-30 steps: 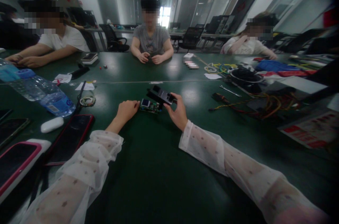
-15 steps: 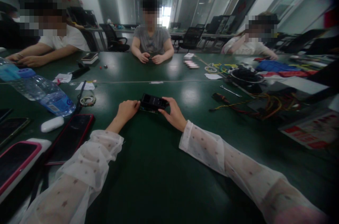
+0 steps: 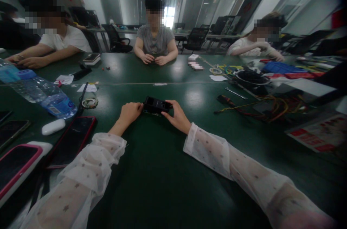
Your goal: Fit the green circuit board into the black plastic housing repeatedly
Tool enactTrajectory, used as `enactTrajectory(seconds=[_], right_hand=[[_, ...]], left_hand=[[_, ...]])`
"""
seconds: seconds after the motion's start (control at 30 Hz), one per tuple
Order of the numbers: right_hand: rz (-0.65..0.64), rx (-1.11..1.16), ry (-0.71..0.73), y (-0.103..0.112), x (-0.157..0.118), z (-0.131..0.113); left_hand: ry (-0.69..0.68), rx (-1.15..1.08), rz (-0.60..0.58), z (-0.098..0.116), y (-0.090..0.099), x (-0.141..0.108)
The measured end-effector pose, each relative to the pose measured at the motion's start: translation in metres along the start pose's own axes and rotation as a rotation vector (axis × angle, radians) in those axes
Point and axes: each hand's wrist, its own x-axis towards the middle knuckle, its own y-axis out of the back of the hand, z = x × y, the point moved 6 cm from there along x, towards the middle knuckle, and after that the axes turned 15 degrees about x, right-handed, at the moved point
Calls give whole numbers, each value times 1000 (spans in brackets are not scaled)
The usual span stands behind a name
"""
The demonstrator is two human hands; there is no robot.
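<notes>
Right hand [image 3: 179,116] had thumb and fingers clamped on the right end of a black cover [image 3: 156,104], while the left hand [image 3: 131,112] sat curled at its left end, fingertips hidden, so couldn't tell if it pinched anything. Cover lay over a circuit board [image 3: 152,114], only the near edge showing, in the middle of the green table [image 3: 162,171]. Bottle [image 3: 58,100] and white case [image 3: 53,127] were off left, wrench [image 3: 235,93] and loose wires [image 3: 284,104] off right.
</notes>
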Motion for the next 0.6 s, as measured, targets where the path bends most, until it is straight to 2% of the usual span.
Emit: enactTrajectory(seconds=[0.6], right_hand=[[-27, -39, 2, 1, 1, -9]], left_hand=[[-3, -24, -1, 0, 1, 0]])
